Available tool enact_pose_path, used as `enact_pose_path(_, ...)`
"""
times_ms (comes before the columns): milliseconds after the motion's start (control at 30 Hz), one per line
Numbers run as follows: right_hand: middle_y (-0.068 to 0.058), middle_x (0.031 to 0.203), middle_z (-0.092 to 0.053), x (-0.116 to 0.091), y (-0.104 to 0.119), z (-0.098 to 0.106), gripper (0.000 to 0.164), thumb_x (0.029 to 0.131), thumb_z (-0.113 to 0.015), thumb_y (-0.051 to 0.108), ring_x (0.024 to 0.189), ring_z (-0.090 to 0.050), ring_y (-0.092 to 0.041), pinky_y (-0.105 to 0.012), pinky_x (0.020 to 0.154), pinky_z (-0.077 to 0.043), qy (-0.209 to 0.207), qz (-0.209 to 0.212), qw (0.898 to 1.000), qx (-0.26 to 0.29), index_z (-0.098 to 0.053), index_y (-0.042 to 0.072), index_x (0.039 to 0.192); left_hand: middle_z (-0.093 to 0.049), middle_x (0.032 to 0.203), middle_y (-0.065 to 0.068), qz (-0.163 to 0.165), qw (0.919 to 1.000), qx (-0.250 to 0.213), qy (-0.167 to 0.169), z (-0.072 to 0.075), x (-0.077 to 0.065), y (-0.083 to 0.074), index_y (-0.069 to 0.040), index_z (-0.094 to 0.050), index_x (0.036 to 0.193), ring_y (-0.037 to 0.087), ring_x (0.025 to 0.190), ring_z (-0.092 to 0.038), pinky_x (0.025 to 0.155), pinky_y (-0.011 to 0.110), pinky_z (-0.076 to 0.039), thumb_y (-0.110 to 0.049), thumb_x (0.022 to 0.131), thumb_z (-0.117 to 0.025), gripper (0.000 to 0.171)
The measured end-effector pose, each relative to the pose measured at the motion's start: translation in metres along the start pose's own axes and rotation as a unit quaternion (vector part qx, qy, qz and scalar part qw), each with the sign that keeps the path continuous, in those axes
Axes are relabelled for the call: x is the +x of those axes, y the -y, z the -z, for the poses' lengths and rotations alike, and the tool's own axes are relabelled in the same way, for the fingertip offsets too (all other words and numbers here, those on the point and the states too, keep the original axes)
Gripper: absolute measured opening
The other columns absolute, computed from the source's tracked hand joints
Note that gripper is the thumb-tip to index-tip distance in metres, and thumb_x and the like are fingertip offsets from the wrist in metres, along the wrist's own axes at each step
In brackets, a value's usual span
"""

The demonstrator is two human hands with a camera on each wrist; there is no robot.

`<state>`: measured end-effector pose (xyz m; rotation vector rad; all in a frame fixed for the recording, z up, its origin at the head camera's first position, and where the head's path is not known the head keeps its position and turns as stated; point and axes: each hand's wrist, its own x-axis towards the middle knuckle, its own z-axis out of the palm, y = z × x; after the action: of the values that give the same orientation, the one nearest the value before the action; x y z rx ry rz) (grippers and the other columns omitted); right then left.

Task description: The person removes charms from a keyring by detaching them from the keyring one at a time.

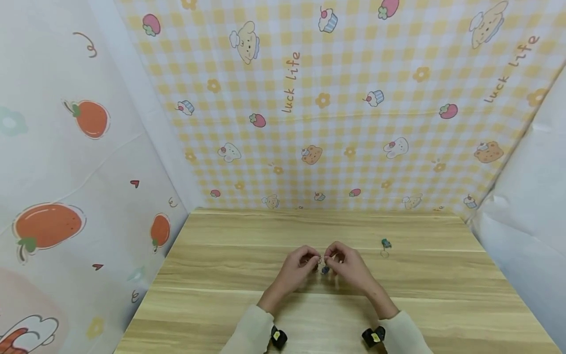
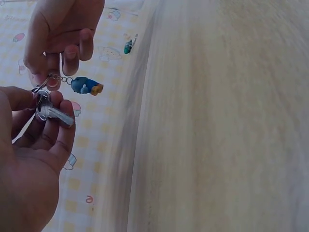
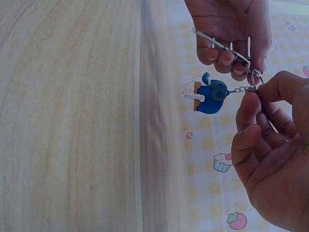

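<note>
Over the middle of the table, my left hand (image 1: 297,268) holds silver keys (image 2: 59,116) between thumb and fingers; in the right wrist view a key (image 3: 212,39) lies along its curled fingers. Facing it, my right hand (image 1: 349,268) pinches the metal split ring (image 3: 257,76) of a keychain between thumb and index finger. From that ring, on a short chain (image 3: 240,90), hangs a small blue elephant charm (image 3: 211,99) with orange feet. The ring meets the keys right between both hands' fingertips, and the fingers partly hide where they join.
A second keychain with a teal-green charm (image 1: 386,243) and its ring (image 1: 384,254) lies on the wooden table (image 1: 221,275), to the right and farther back. Behind the table stands a yellow checked, printed backdrop (image 1: 336,132). White sheeting (image 1: 522,221) flanks the right edge.
</note>
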<state>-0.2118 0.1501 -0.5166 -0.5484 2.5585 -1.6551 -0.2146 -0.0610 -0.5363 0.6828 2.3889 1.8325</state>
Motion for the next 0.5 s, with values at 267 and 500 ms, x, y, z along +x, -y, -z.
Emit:
enact_pose_path(267,-0.013,0.091,-0.067,-0.0005,0.0026,0.0016,0.005,0.107,-0.065,0.012,0.067,-0.064,-0.032,-0.027,0.06,-0.053,-0.009,0.013,1.0,0.011,-0.066,0.007,0.106,-0.071,0.104,0.007,-0.027,0.9986,0.042,0.017,0.0015,-0.0003,0.0006,-0.009,-0.075,0.11,0.003,0.082,-0.062,0.074,0.02,-0.054,-0.017,0.109,-0.064,0.013)
enact_pose_path(500,-0.015,0.104,-0.066,-0.0001,0.0017,0.0045,0.01,0.107,-0.066,0.012,0.072,-0.067,-0.028,-0.04,0.063,-0.061,0.02,0.006,0.999,0.028,-0.065,0.004,0.113,-0.07,0.101,0.005,-0.033,0.9985,0.043,0.0,0.001,0.0,0.0,-0.012,-0.075,0.107,0.005,0.081,-0.061,0.073,0.021,-0.054,-0.016,0.108,-0.064,0.012)
